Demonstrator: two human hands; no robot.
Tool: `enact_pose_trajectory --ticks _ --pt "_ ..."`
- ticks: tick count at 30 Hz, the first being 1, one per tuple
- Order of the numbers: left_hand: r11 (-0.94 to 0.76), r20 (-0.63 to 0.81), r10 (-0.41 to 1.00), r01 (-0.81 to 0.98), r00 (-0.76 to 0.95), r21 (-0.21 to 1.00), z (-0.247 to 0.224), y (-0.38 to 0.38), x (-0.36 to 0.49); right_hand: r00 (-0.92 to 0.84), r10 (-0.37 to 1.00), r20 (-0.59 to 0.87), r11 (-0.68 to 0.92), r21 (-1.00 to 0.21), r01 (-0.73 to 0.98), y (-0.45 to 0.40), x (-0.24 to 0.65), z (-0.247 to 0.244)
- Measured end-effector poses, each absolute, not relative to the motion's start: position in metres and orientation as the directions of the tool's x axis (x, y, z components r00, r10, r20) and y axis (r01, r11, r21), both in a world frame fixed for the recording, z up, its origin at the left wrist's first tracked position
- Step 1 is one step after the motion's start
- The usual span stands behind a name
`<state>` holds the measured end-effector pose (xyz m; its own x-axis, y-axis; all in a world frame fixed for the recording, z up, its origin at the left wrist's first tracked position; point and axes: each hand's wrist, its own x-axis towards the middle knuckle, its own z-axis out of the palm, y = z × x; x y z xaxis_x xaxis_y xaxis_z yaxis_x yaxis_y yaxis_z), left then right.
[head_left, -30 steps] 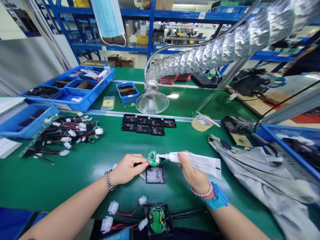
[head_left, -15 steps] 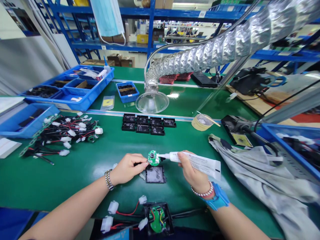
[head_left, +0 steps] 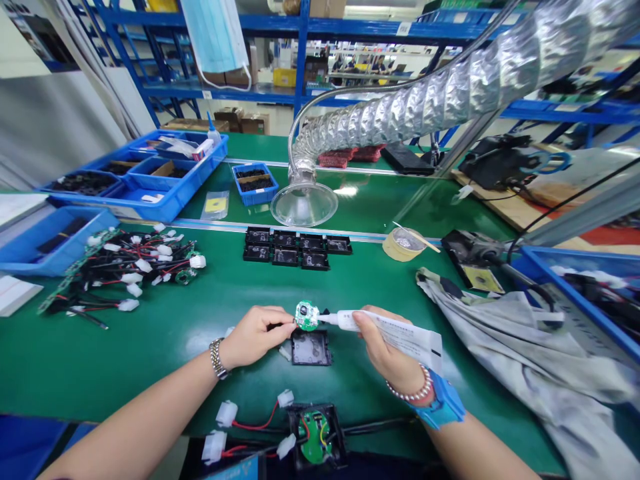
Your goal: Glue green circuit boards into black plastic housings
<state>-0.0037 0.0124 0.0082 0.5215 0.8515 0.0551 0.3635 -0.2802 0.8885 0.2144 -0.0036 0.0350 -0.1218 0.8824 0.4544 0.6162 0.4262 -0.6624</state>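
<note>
Between the fingertips of my left hand [head_left: 257, 337] is a small round green circuit board [head_left: 307, 315], held by its left edge. My right hand [head_left: 387, 347] is closed around a white glue tube [head_left: 400, 331], its nozzle pointing left and meeting the board's right side. Just below the board lies a black rectangular cover [head_left: 311, 348] with a greyish inner face. Closer to me is an open black case [head_left: 317, 437] holding a green board with red and yellow wires; cables with white connectors [head_left: 227, 415] run out to its left.
Several black covers [head_left: 285, 256] stand in rows behind my hands, under a fume extraction hood [head_left: 304, 203]. Wired boards with connectors [head_left: 133, 277] are heaped at left. At right are a round tub [head_left: 403, 245] with a stick, a grey cloth [head_left: 480, 340] and a blue bin [head_left: 590, 280].
My right hand has shifted slightly, with the tube's nozzle a little lower against the board's right side. The left hand and the board stay almost in place.
</note>
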Motion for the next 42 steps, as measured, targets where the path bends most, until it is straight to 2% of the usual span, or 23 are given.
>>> enact_pose_trajectory --ticks 16,26,37,40,42 --pt "-0.248 0.045 0.857 0.334 0.514 0.910 0.010 0.011 -0.003 -0.251 0.789 0.561 0.575 -0.529 0.624 -0.011 0.215 0.045" --pt "-0.290 0.085 0.837 0.306 0.541 0.907 0.008 0.010 -0.004 -0.249 0.780 0.574 0.603 -0.583 0.545 -0.007 0.199 0.046" --pt "-0.281 0.091 0.840 0.285 0.535 0.916 0.007 0.010 -0.004 -0.284 0.763 0.580 0.617 -0.525 0.586 -0.008 0.199 0.045" --pt "-0.273 0.084 0.842 0.287 0.534 0.918 0.008 0.010 -0.004 -0.281 0.803 0.525 0.581 -0.589 0.562 -0.010 0.204 0.044" --pt "-0.266 0.070 0.845 0.303 0.530 0.915 0.008 0.009 -0.004 -0.164 0.893 0.419 0.441 -0.741 0.506 -0.008 0.209 0.040"
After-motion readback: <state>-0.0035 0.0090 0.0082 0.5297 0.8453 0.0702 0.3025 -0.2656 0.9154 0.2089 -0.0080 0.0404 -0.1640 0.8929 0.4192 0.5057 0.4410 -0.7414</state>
